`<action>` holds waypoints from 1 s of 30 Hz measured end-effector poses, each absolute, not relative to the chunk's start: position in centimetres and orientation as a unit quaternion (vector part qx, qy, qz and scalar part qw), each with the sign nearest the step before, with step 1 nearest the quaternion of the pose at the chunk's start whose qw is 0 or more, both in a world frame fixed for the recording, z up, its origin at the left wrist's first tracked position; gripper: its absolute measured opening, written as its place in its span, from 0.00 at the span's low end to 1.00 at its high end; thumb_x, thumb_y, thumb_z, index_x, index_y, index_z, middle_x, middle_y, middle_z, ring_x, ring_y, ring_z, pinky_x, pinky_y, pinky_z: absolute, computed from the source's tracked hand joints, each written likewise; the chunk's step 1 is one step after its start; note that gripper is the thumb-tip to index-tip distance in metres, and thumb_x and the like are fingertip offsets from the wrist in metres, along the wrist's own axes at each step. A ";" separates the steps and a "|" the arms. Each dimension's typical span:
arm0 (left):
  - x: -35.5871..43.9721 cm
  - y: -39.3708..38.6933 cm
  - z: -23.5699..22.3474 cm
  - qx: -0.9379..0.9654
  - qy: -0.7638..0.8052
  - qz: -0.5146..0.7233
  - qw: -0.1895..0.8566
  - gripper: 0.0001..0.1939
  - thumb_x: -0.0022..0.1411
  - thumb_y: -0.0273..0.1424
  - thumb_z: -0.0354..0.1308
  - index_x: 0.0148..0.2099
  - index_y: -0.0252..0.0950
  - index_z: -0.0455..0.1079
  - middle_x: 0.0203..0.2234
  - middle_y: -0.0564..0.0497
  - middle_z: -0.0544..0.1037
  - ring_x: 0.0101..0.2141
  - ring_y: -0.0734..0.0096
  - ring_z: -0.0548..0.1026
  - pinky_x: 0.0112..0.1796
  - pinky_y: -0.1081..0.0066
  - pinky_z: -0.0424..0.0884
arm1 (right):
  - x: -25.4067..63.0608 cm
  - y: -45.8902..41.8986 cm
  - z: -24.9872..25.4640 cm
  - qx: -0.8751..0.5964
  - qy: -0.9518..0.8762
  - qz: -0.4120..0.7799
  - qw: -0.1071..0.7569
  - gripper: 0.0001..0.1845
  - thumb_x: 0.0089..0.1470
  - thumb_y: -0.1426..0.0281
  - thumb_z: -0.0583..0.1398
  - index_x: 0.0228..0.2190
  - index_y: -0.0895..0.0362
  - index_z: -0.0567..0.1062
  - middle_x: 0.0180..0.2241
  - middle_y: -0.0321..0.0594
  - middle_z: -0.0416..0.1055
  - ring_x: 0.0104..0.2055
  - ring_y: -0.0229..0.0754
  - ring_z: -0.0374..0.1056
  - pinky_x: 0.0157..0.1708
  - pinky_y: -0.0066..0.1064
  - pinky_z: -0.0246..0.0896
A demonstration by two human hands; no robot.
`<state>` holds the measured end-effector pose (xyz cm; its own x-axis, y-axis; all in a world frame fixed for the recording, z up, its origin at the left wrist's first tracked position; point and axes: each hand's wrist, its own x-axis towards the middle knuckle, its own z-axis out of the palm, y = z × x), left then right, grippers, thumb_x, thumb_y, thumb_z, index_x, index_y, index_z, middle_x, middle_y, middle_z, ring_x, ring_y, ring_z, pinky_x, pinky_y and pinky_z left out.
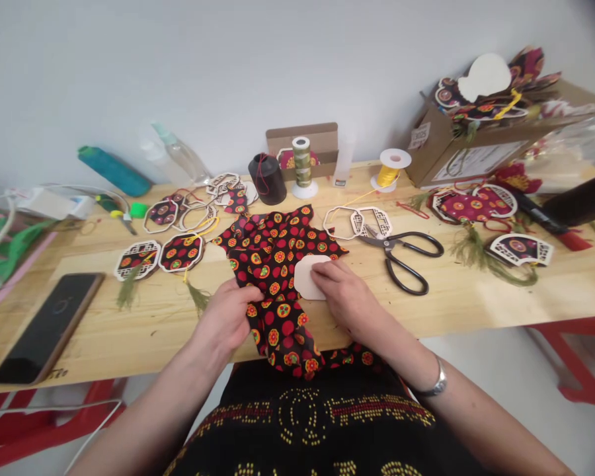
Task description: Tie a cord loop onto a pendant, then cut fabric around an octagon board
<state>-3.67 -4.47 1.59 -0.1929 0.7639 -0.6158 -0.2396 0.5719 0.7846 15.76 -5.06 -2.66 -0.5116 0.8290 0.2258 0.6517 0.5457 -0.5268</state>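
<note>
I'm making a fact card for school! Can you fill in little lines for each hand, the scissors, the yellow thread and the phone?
Left hand: gripping the dark flowery cloth
Right hand: fingers on a pale card; its underside is hidden
Scissors: lying right of the cloth, black handles apart
Yellow thread: wound on a white spool, left of the big cardboard box
Phone: lying at the left of the wooden table

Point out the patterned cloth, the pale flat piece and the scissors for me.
Patterned cloth (pixel 276 256): head view, middle of its upper spread.
Pale flat piece (pixel 306 278): head view, bare face left of the fingertips.
Scissors (pixel 388 244): head view, around the pivot.
</note>
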 end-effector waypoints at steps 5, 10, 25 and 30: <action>-3.5 -3.6 2.0 0.269 0.607 0.350 0.661 0.12 0.47 0.30 0.65 0.37 0.34 0.77 0.36 0.43 0.83 0.38 0.55 0.80 0.42 0.59 0.76 | 15.9 -5.0 -2.8 -0.430 -0.847 0.195 0.246 0.19 0.54 0.85 0.48 0.41 0.61 0.71 0.45 0.50 0.68 0.46 0.47 0.61 0.49 0.40 0.64; -3.3 -2.5 1.7 0.507 0.632 0.228 0.540 0.17 0.43 0.34 0.69 0.39 0.38 0.78 0.39 0.47 0.83 0.42 0.53 0.78 0.47 0.56 0.72 | 16.0 -5.0 -2.6 -0.431 -0.845 0.204 0.243 0.19 0.54 0.84 0.48 0.43 0.62 0.71 0.44 0.51 0.69 0.45 0.47 0.61 0.48 0.40 0.65; -2.1 -2.8 2.0 0.609 0.676 0.191 0.368 0.08 0.48 0.37 0.65 0.26 0.37 0.77 0.28 0.48 0.82 0.32 0.53 0.78 0.37 0.60 0.72 | 16.1 -5.0 -2.4 -0.436 -0.832 0.239 0.246 0.20 0.53 0.86 0.47 0.41 0.62 0.73 0.43 0.50 0.69 0.44 0.46 0.62 0.47 0.39 0.64; -1.9 -3.0 2.1 0.533 0.681 0.225 0.449 0.08 0.49 0.36 0.65 0.28 0.37 0.77 0.30 0.50 0.83 0.31 0.58 0.79 0.33 0.64 0.74 | 16.2 -4.9 -2.4 -0.440 -0.832 0.243 0.233 0.18 0.54 0.86 0.47 0.37 0.61 0.72 0.41 0.48 0.68 0.42 0.44 0.61 0.44 0.36 0.64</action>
<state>-1.85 -2.96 2.14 -0.0286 0.9284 -0.3706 0.5238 0.3297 0.7855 16.20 -4.89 -2.44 -0.5032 0.8466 0.1736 0.6195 0.4934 -0.6106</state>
